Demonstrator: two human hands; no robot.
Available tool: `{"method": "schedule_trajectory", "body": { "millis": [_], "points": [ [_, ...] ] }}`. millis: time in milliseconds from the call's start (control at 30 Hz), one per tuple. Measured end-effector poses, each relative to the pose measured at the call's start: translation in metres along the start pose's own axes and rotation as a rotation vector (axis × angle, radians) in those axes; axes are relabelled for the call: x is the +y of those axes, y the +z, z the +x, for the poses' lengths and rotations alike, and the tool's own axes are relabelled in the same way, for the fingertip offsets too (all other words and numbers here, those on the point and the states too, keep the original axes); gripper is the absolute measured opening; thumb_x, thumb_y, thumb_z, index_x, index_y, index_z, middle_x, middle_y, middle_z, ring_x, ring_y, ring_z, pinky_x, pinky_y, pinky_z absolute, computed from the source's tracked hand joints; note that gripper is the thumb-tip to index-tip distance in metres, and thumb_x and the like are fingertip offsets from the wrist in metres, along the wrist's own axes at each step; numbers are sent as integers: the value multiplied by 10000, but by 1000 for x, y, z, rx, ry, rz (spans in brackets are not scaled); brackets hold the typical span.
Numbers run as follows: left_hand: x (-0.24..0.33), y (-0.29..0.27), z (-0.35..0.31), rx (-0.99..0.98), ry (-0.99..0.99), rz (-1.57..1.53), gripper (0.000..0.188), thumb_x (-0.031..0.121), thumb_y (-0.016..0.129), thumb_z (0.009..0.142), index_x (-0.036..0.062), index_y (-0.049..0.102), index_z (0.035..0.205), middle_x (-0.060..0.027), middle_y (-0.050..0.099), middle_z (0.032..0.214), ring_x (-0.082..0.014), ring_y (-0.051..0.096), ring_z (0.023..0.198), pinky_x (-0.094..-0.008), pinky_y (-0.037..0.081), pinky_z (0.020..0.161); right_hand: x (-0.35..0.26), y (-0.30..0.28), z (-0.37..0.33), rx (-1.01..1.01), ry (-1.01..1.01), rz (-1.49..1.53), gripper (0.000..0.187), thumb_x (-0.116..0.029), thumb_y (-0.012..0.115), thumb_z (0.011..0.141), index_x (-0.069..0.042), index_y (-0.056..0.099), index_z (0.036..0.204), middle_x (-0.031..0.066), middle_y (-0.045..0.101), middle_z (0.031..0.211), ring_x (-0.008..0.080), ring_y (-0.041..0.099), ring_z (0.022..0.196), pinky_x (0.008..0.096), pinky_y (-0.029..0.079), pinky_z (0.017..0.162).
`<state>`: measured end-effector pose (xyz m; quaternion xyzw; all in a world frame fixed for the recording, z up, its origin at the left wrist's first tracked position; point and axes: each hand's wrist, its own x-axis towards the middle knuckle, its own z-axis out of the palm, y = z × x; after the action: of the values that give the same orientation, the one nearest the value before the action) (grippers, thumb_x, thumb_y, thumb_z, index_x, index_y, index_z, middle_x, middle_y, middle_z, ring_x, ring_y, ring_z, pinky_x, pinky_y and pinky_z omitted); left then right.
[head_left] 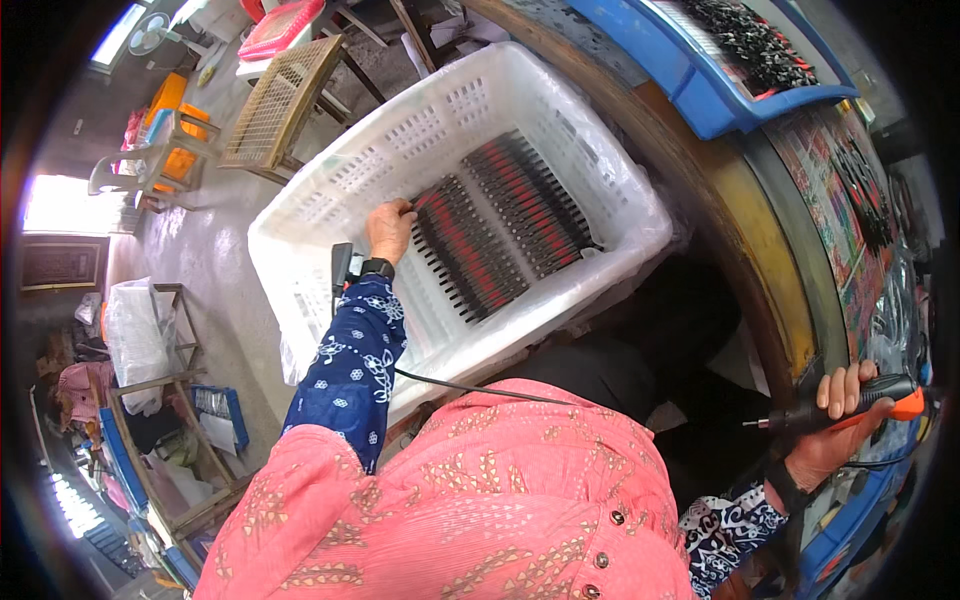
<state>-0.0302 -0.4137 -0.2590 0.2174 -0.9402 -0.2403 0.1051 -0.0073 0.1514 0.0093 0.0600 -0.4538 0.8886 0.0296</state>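
My left hand (pixel 390 228) reaches over the white plastic crate (pixel 375 140), its fingers closed at the near-left end of a row of slender black-and-red pieces (pixel 470 250). It seems to pinch the end piece, mostly hidden by the fingers. A second row of such pieces (pixel 530 205) lies alongside; their exact kind is too small to tell. Out to the right, my right hand (pixel 845 415) is wrapped around a black electric screwdriver (pixel 800 417) with an orange end, its thin bit pointing left. A black device is strapped at each wrist.
Clear plastic film lines the crate. A curved workbench edge (pixel 770 270) runs along the right, bearing a blue bin (pixel 700 95) of dark pieces and more loose black-and-red ones (pixel 862 195). A woven-top stand (pixel 275 105), an armchair (pixel 165 150) and a wooden rack (pixel 190 450) stand on the left.
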Motion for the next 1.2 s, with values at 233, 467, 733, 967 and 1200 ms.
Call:
{"method": "schedule_trajectory", "body": {
  "millis": [233,467,733,967,1200],
  "points": [
    [5,24,21,60,-55,265,154,204,627,773,128,667,901,-124,619,918,-334,609,828,-429,486,706,1,5,1,20,3,-23,386,-339,616,867,-45,392,977,1,431,641,89,439,517,232,406,518],
    [-2,33,37,16,-75,334,169,213,608,799,114,663,924,-131,629,926,-355,600,846,-433,480,733,-1,7,3,26,21,-67,385,-327,603,877,-33,381,989,6,426,643,87,450,514,225,419,495],
    [-11,42,33,141,77,339,141,102,534,790,107,587,920,-161,613,914,-382,602,802,-472,485,665,-2,9,4,39,32,-100,369,-321,578,894,-29,372,987,16,413,654,94,442,511,221,414,497],
    [-4,47,31,124,78,410,202,26,484,778,75,528,969,-198,573,943,-389,596,812,-469,492,664,-4,4,4,26,45,-85,366,-308,579,895,-23,368,984,25,421,654,112,447,513,244,416,493],
    [-7,49,28,166,74,362,131,93,485,815,112,569,914,-162,574,913,-387,588,788,-473,478,640,-2,7,5,29,34,-96,360,-306,581,895,-28,372,989,20,418,648,105,460,507,242,430,487]
  ]
}}
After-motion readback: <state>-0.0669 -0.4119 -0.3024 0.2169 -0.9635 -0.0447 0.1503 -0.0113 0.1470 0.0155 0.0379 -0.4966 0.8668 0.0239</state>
